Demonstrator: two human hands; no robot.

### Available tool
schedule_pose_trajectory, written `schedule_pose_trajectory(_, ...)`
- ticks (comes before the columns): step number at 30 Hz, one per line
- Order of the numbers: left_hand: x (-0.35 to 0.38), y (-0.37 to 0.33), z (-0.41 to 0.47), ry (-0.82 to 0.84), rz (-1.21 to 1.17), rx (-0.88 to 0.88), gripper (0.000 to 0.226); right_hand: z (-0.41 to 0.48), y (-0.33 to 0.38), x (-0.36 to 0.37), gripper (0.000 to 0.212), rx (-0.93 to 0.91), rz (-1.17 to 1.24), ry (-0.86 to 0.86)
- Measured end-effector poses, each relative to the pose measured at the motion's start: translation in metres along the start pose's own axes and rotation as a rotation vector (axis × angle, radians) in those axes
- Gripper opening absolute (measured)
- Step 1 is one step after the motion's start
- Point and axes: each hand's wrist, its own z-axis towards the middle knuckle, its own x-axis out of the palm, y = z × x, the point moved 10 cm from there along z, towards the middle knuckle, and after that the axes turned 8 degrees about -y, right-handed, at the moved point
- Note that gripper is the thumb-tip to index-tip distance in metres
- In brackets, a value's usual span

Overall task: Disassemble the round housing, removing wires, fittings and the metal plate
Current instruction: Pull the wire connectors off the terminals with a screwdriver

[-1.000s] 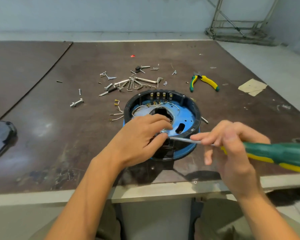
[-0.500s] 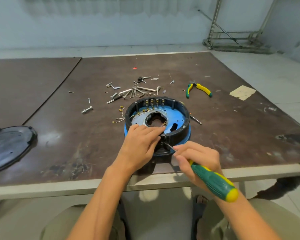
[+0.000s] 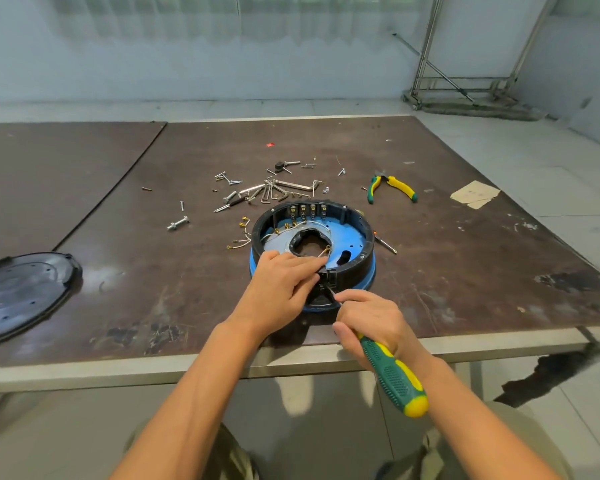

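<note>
The round black and blue housing (image 3: 355,244) lies open near the table's front edge. A metal plate (image 3: 280,244) and thin wires (image 3: 321,252) show inside it. My left hand (image 3: 279,285) rests on the near rim, its fingers pinching a small black fitting (image 3: 328,276) on the rim. My right hand (image 3: 371,318) grips a green and yellow screwdriver (image 3: 394,379). The screwdriver's thin tip meets that fitting from the near side.
Loose screws, bolts and hex keys (image 3: 274,190) lie scattered behind the housing. Green and yellow pliers (image 3: 392,187) lie at the back right. A black round cover (image 3: 18,292) sits at the left edge. A paper scrap (image 3: 475,197) lies far right.
The right hand swung the screwdriver from a level pose on the right down to the near rim, tip against the fitting. The left hand stayed on the rim. The view pulled back.
</note>
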Motion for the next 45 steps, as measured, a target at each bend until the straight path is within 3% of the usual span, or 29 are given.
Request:
schedule_pose_trajectory(4,0.000,0.003,-0.002,-0.033,-0.010,-0.007,0.038,-0.005,-0.002,0.004,0.049,0.000,-0.016,0.009)
schedule_pose_trajectory(9,0.000,0.002,-0.001,-0.048,-0.023,-0.001,0.038,0.015,-0.010,-0.002,0.052,0.148,-0.034,0.025)
schedule_pose_trajectory(12,-0.003,0.001,-0.001,-0.049,-0.034,-0.005,0.038,0.029,-0.013,-0.004,0.043,0.244,-0.063,0.070)
schedule_pose_trajectory(18,-0.004,0.001,-0.001,-0.071,-0.056,0.005,0.029,0.058,-0.042,0.003,0.040,0.529,0.142,0.111)
schedule_pose_trajectory(22,-0.002,0.003,-0.001,-0.073,-0.043,-0.003,0.037,0.044,-0.020,-0.001,0.042,0.345,0.070,0.010)
schedule_pose_trajectory(26,-0.005,0.004,0.000,-0.094,-0.075,-0.042,0.038,-0.011,-0.020,0.023,0.036,0.249,-0.030,0.180)
schedule_pose_trajectory(30,-0.005,0.004,0.001,-0.072,-0.084,-0.056,0.039,-0.006,-0.031,0.021,0.031,0.380,0.045,0.057)
schedule_pose_trajectory(36,-0.005,0.006,0.001,-0.063,-0.096,-0.060,0.040,0.004,-0.019,0.034,0.034,0.330,-0.132,0.178)
schedule_pose_trajectory(45,-0.004,0.009,-0.002,-0.089,-0.144,-0.063,0.039,0.020,-0.029,0.044,0.040,0.516,0.140,0.208)
